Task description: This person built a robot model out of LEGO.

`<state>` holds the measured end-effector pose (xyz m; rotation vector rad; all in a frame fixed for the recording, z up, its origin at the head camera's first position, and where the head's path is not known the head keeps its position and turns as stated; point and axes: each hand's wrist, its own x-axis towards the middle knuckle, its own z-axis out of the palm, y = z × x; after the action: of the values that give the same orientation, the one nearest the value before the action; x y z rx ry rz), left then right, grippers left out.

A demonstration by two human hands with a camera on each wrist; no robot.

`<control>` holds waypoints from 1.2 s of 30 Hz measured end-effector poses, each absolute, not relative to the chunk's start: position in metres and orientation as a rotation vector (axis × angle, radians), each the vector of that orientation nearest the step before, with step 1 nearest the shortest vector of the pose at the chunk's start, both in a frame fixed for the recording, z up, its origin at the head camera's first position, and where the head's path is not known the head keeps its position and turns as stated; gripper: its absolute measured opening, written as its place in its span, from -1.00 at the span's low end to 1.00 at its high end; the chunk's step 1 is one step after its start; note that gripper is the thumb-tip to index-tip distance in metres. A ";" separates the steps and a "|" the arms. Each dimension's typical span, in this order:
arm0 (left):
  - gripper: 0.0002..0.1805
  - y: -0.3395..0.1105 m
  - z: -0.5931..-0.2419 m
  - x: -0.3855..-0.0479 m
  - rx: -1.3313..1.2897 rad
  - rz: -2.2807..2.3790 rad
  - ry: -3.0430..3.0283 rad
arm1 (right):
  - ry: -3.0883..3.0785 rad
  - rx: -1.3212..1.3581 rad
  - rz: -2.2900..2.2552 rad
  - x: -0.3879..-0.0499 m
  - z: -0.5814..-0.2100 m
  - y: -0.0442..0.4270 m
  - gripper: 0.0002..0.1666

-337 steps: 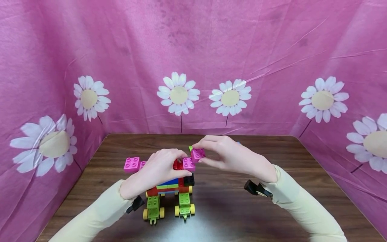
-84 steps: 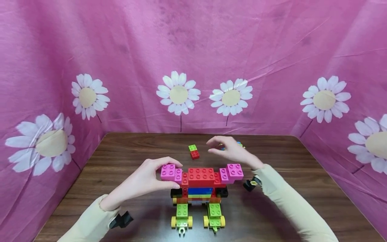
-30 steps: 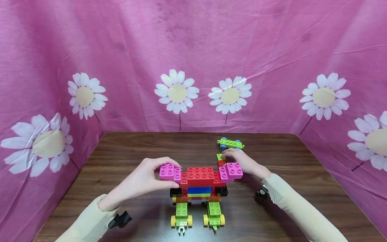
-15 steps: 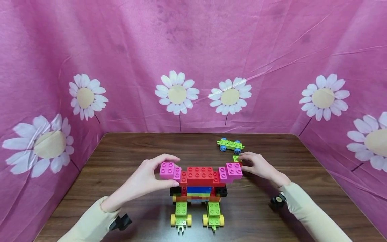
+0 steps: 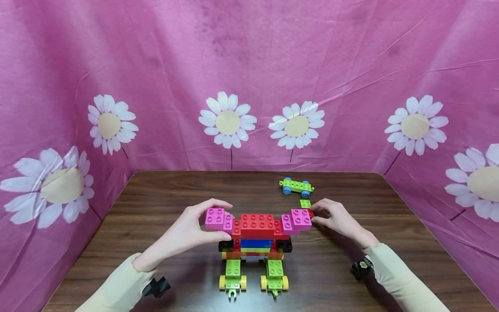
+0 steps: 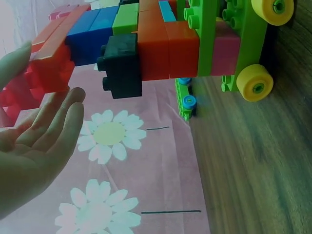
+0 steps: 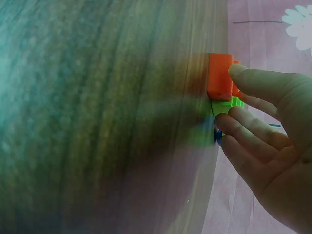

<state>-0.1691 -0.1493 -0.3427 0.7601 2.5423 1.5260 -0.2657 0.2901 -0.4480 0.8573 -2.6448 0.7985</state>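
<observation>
A toy-brick build of red, blue, lime, black and pink bricks stands on lime wheeled bases with yellow wheels. My left hand holds its left end, the thumb in front and the fingers behind the pink bricks. In the left wrist view, the black brick juts out near that hand. Beyond the build's right end, my right hand pinches a small red brick at the tabletop. A lime brick lies against it. The build's pink right end partly hides the red brick in the head view.
Behind the loose bricks stands a lime wheeled base with blue wheels. All of this is on a dark wooden table. A pink curtain with white daisies hangs around the back and sides.
The right hand has shifted the red and lime bricks rightward, from behind the build to beyond its right end. Earlier, it brought a pink brick to the build. The left hand keeps its hold.
</observation>
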 end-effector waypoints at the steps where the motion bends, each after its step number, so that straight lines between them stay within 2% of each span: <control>1: -0.42 -0.149 -0.343 -0.169 0.754 1.526 2.537 | -2.656 0.855 0.805 -0.266 -0.448 0.290 -0.70; 7: -0.49 -0.149 -0.345 -0.170 0.730 1.532 2.523 | -2.681 0.835 0.816 -0.265 -0.447 0.290 -0.69; 23: -0.50 -0.141 -0.365 -0.174 0.763 1.653 2.398 | -2.622 0.859 0.717 -0.267 -0.451 0.285 -0.63; 36: -0.54 -0.136 -0.368 -0.174 0.795 1.657 2.360 | -2.746 0.784 0.790 -0.262 -0.440 0.285 -0.69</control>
<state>-0.1741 -0.1356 -0.3678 0.7952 2.3604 1.6566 -0.2622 0.2851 -0.4400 0.7842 -2.7462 0.7904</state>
